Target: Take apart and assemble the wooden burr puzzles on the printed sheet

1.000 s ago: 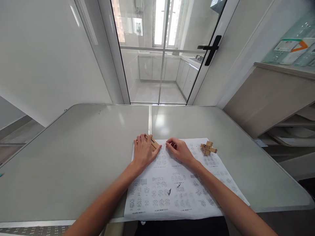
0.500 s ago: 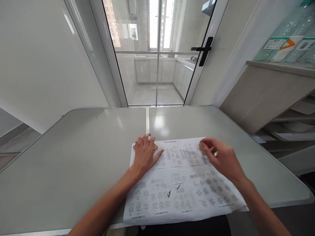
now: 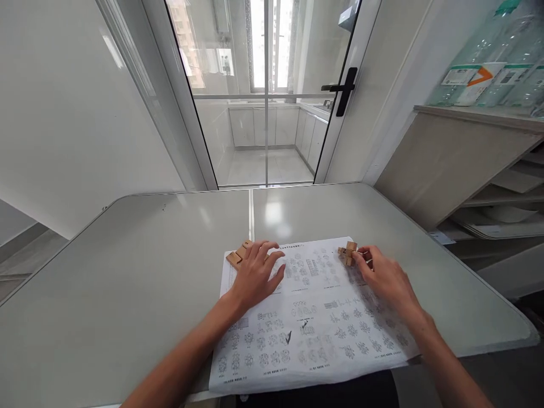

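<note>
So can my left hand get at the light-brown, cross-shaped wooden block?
Probably yes: only white printed paper lies between your left hand and the wooden block, though your right hand seems to grip its right end.

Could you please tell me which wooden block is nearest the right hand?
The cross-shaped wooden block, on the right of the paper; the flatter one is by the left hand.

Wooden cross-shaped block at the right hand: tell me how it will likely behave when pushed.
The wooden cross-shaped block probably won't roll far, since its stubby ends jut out in different directions. It looks stiff, being built of squared wooden bars. It is probably light to move, being small beside the right hand.
</note>
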Available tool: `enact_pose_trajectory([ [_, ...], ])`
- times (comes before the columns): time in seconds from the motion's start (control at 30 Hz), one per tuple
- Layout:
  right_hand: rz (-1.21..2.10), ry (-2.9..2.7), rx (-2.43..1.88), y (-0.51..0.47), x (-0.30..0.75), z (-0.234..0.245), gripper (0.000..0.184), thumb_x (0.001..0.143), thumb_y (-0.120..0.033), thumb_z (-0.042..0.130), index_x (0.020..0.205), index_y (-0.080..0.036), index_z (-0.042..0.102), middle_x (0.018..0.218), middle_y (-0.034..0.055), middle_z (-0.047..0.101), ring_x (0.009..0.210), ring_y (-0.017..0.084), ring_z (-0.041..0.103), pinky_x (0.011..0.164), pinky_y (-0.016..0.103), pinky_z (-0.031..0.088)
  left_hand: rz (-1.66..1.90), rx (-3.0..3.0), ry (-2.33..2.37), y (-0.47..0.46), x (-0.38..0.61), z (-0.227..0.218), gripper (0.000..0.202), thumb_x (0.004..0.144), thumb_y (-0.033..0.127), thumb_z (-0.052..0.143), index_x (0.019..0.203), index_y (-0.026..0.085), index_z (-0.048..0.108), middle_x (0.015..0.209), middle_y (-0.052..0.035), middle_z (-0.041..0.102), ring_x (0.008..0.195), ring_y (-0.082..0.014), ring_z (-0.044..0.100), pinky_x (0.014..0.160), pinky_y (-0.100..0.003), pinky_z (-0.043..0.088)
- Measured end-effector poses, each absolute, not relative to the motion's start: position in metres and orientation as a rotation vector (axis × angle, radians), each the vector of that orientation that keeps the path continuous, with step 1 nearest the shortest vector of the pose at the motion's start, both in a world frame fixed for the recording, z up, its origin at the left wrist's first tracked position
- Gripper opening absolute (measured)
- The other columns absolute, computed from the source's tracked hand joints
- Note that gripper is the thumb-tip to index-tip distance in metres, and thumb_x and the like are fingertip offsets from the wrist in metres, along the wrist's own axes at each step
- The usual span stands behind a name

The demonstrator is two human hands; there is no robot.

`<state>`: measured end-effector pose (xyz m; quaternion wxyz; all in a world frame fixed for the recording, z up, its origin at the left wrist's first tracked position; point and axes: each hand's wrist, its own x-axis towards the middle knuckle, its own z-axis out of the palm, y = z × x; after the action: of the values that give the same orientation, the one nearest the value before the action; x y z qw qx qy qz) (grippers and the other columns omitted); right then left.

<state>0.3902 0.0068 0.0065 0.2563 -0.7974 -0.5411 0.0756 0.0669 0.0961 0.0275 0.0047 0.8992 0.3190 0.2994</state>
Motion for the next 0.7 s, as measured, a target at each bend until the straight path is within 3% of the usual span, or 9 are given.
enact_pose_trajectory([
  [0.17,0.233,-1.563,-1.821,-0.004,0.355,0.02,0.039,0.107,-0.055,0.044,0.115,-0.023,0.065,0.098,0.0095,0.078,0.075,0.025,0.073,0.064,0.034,0.053,0.911,2.586,0.896,0.091,0.07,0.032,0.022,0.102,0.033,0.062,0.122,0.026,0.064,0.128,-0.0097,0.068,0.121,-0.0285,0.064,0.106,-0.049,0.051],
  [0.27,0.283,-1.621,-1.633,-0.015,0.326,0.03,0.032,0.108,-0.05,0.048,0.119,-0.025,0.065,0.106,0.0098,0.078,0.076,0.024,0.074,0.069,0.036,0.058,0.798,2.329,0.781,0.085,0.073,0.036,0.054,0.092,0.043,0.077,0.139,0.027,0.056,0.135,-0.0114,0.065,0.118,-0.0287,0.066,0.103,-0.048,0.056],
  [0.4,0.344,-1.634,-1.459,-0.028,0.29,0.035,0.022,0.11,-0.041,0.05,0.121,-0.028,0.063,0.112,0.0079,0.077,0.092,0.025,0.076,0.075,0.036,0.063,0.671,2.059,0.618,0.078,0.076,0.043,0.086,0.078,0.043,0.091,0.151,0.029,0.048,0.146,-0.0131,0.062,0.12,-0.0294,0.066,0.106,-0.049,0.054],
  [0.53,0.417,-1.562,-1.407,-0.039,0.269,0.031,0.02,0.11,-0.038,0.051,0.122,-0.028,0.063,0.114,0.0082,0.077,0.085,0.024,0.076,0.075,0.038,0.065,0.634,1.97,0.549,0.073,0.077,0.051,0.077,0.074,0.04,0.094,0.142,0.028,0.06,0.14,-0.0106,0.068,0.123,-0.0312,0.066,0.109,-0.049,0.052],
  [0.7,0.464,-1.531,-1.4,-0.047,0.266,0.022,0.023,0.109,-0.038,0.053,0.127,-0.029,0.064,0.116,0.0077,0.077,0.087,0.025,0.077,0.072,0.037,0.066,0.693,2.009,0.533,0.07,0.078,0.054,0.062,0.072,0.039,0.092,0.128,0.024,0.069,0.121,-0.0088,0.076,0.113,-0.0297,0.07,0.101,-0.045,0.056],
])
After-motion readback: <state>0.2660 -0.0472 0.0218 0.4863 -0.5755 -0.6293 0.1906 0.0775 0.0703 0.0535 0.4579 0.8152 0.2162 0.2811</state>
